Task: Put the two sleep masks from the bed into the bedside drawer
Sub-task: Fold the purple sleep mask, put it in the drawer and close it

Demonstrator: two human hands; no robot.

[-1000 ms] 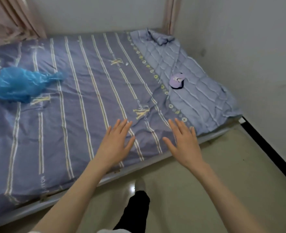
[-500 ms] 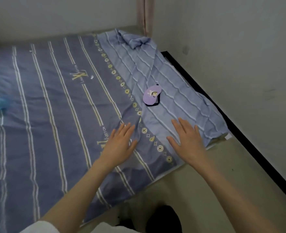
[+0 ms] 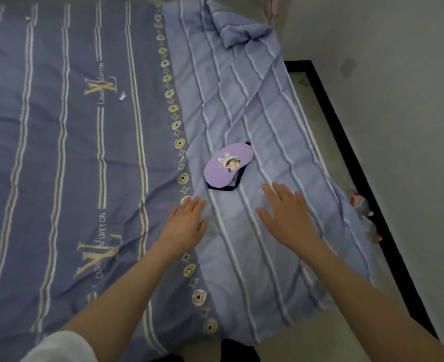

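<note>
A purple sleep mask (image 3: 227,164) with a cartoon picture and a dark strap lies on the light blue striped blanket (image 3: 255,113) of the bed. Something dark lies under it; whether that is a second mask I cannot tell. My left hand (image 3: 185,223) hovers open just below and left of the mask, fingers together and pointing at it. My right hand (image 3: 285,214) is open a short way to the mask's lower right, fingers spread. Neither hand touches the mask. The bedside drawer is not in view.
The bed carries a darker purple striped cover (image 3: 66,152) on the left. Along the bed's right side runs a strip of floor (image 3: 333,142) with a black skirting (image 3: 367,178) and a grey wall. A small red and white object (image 3: 359,205) lies on the floor.
The view has moved in over the bed and toward the mask. Both hands have come forward and now lie close below the mask. The blue plastic bag has left the view.
</note>
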